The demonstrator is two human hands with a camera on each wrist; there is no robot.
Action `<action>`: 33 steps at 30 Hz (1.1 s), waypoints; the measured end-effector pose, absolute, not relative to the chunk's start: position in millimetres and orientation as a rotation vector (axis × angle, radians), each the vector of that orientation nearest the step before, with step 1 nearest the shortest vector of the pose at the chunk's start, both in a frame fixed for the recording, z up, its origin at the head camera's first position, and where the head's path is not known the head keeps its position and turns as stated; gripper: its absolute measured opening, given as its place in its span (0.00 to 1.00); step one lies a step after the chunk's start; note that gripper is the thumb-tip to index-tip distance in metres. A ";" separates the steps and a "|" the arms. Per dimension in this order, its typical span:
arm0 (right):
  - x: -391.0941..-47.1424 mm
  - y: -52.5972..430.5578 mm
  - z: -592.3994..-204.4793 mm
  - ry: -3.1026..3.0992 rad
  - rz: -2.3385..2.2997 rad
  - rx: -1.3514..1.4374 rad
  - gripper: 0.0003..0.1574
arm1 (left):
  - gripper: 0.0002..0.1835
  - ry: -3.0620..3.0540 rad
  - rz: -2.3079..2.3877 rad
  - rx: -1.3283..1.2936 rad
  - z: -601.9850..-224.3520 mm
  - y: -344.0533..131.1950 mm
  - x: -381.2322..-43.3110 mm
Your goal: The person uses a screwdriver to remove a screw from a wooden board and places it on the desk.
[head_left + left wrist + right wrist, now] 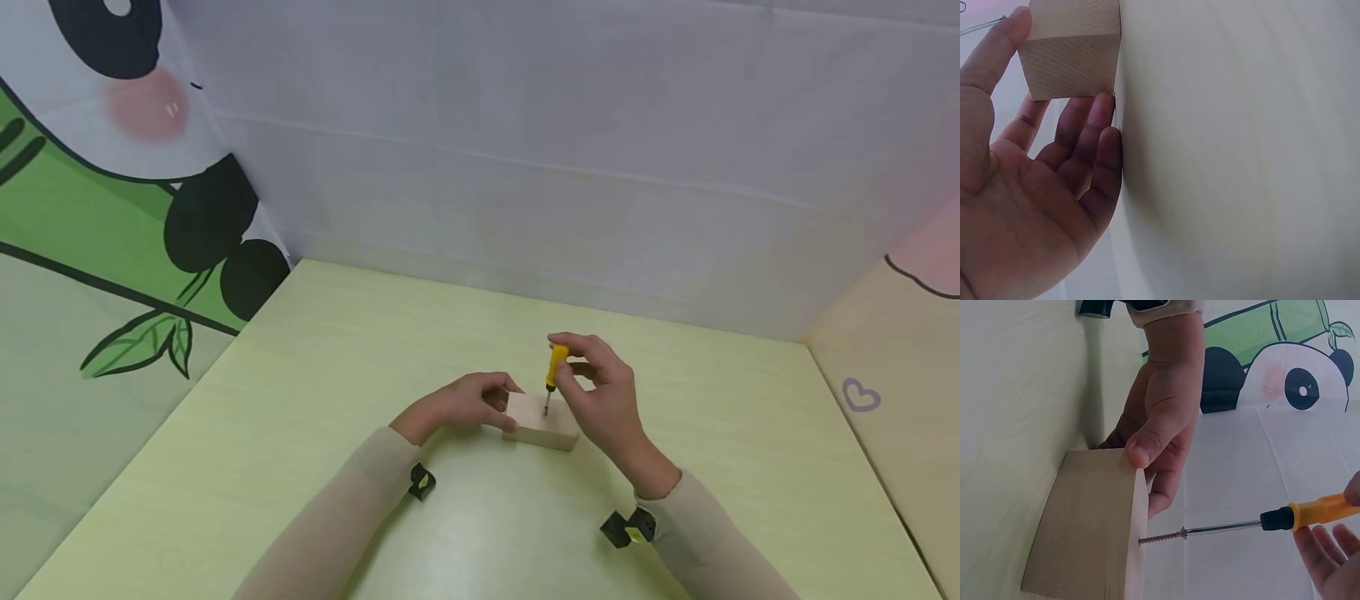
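A pale wooden block (536, 429) lies flat on the table, its left end held by my left hand (477, 402). In the left wrist view the thumb (1017, 28) presses one edge while the other fingers curl at the far side. My right hand (603, 396) grips the yellow handle of a screwdriver (556, 367) from above. The right wrist view shows the screwdriver's tip set on the head of a screw (1163, 537). That screw stands upright in the block's top face, most of its thread exposed.
The light table (420, 533) spreads around the block. A white cloth wall (525, 192) rises behind it, with a panda print (150, 100) at the left and a panel with a heart drawing (861, 396) at the right. Each wrist carries a small black camera (628, 528).
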State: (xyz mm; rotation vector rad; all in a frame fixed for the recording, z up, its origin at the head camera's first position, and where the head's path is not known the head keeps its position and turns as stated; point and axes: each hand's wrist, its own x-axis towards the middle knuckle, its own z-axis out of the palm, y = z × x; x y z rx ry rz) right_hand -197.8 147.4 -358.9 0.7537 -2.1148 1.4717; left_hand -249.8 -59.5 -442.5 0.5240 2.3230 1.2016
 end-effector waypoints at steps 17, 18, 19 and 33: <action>-185.2 138.6 -345.2 -2.120 1.369 0.726 0.22 | 0.21 2.323 1.191 0.529 -444.2 -62.4 -247.1; -183.2 137.8 -342.0 -2.123 1.383 0.731 0.22 | 0.21 2.322 1.191 0.530 -443.8 -62.6 -247.0; -182.9 137.6 -341.1 -2.129 1.397 0.733 0.21 | 0.21 2.322 1.191 0.531 -443.5 -62.8 -246.8; -197.0 146.1 -367.4 -2.100 1.478 0.713 0.20 | 0.21 2.316 1.190 0.542 -444.6 -65.1 -244.1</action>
